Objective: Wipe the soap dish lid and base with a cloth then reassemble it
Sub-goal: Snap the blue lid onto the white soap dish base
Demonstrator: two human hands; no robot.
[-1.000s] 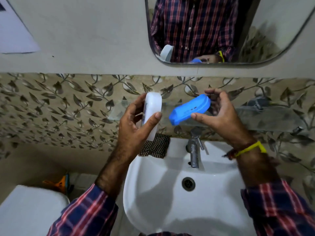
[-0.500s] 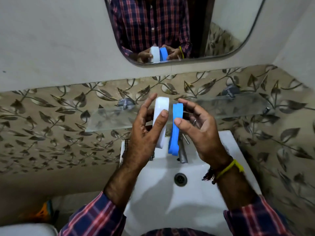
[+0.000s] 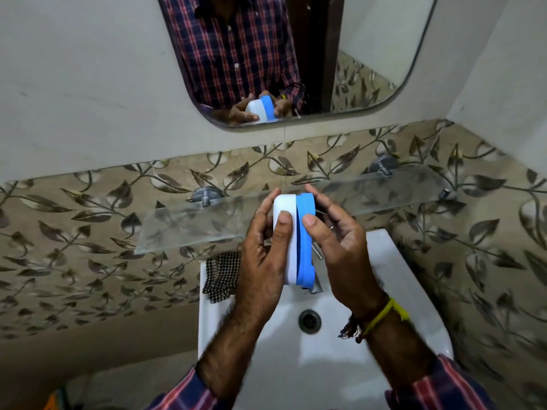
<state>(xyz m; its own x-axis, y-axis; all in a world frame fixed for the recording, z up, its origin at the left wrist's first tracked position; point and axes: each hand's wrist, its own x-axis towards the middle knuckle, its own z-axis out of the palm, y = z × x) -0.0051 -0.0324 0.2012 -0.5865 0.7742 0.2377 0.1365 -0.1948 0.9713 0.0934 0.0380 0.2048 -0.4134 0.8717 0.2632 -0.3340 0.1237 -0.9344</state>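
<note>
I hold the soap dish upright on its edge above the white sink (image 3: pixel 408 294). Its white half (image 3: pixel 288 255) is gripped by my left hand (image 3: pixel 263 255), thumb across the near edge. Its blue half (image 3: pixel 305 247) is pressed against the white one and held by my right hand (image 3: pixel 340 247), thumb on the blue rim. The two halves touch along their length. A checked cloth (image 3: pixel 222 275) lies on the sink's back left corner, apart from both hands.
A glass shelf (image 3: pixel 192 226) runs along the leaf-patterned tiled wall just behind my hands. The tap is mostly hidden by the dish. The drain (image 3: pixel 309 320) lies below. A mirror (image 3: pixel 370 54) hangs above, reflecting the hands and dish.
The two halves were apart a second ago, the blue one lying flat. My right hand turned it upright and brought it against the white half; the gap has closed.
</note>
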